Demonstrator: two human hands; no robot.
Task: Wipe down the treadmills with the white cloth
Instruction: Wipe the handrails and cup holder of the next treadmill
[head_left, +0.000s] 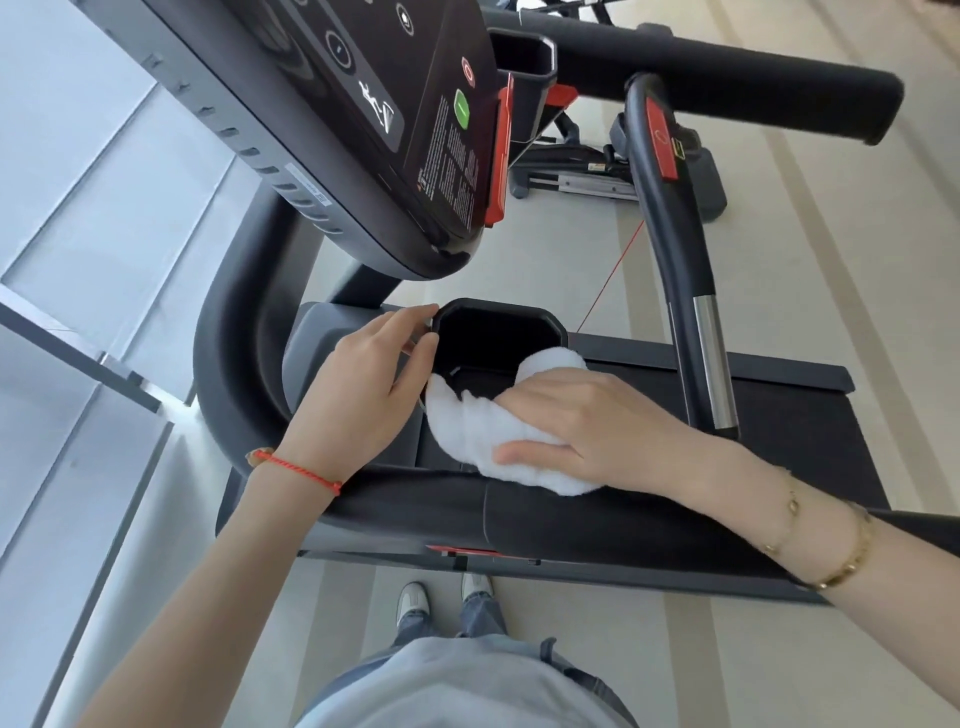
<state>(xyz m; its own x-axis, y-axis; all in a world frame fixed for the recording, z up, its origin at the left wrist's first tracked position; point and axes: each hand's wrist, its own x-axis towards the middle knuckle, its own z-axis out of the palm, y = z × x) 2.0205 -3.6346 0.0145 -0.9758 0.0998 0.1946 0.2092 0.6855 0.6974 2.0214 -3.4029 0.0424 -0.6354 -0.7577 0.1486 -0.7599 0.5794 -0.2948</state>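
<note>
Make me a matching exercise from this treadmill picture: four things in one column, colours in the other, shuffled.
Things:
1. cloth
2. start button
3. wrist cord on the left hand
4. bracelet by the right hand

Colours:
A. gold
B. green
C. white
D. red

Pairs: 1-C, 2-B, 3-D, 4-A

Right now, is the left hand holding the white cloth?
No, the white cloth sits under the right hand; the left hand touches the cup holder rim.
</note>
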